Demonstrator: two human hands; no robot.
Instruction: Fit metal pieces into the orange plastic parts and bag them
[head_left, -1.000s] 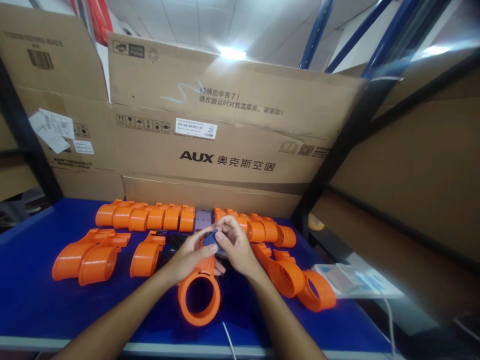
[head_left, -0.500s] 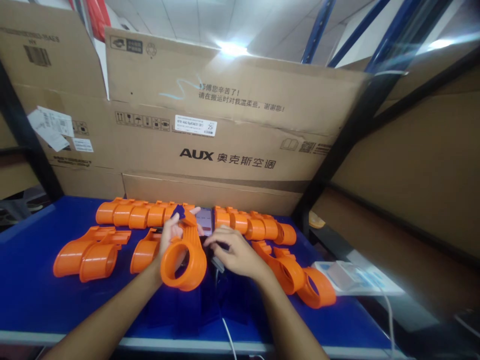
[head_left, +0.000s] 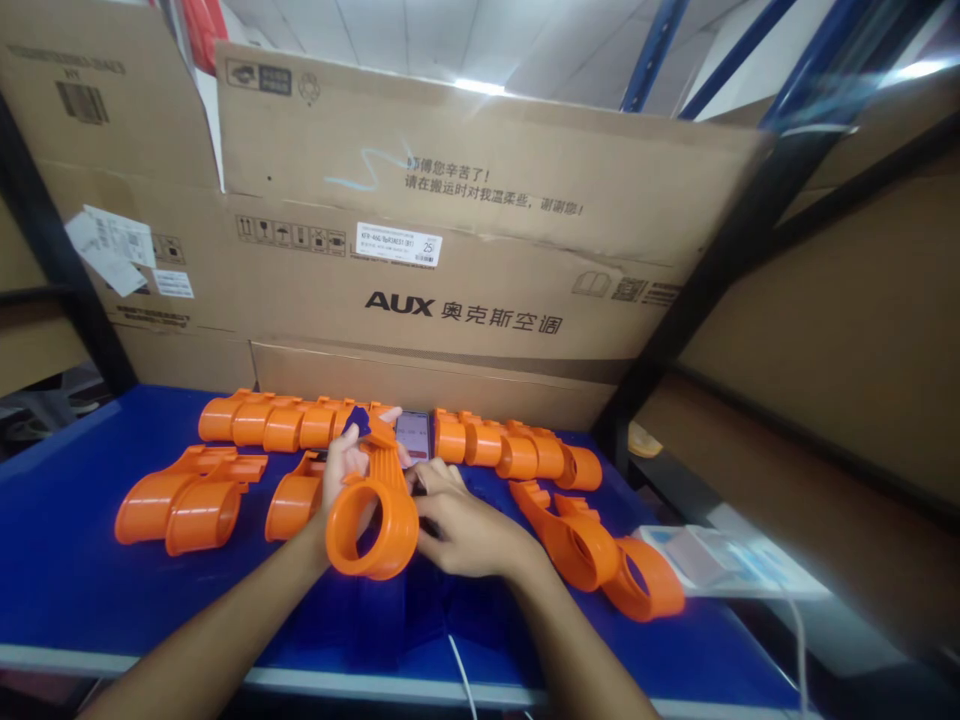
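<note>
The left hand has its grip on an orange ring, up over the blue counter. The right hand is just beside it, fingers bent; I cannot tell if its grip has something. A phone is behind them.

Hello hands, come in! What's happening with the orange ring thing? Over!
Left hand gripping orange ring piece. Right hand close beside, fingertips hidden. Phone beyond, more orange rings both sides.
</note>
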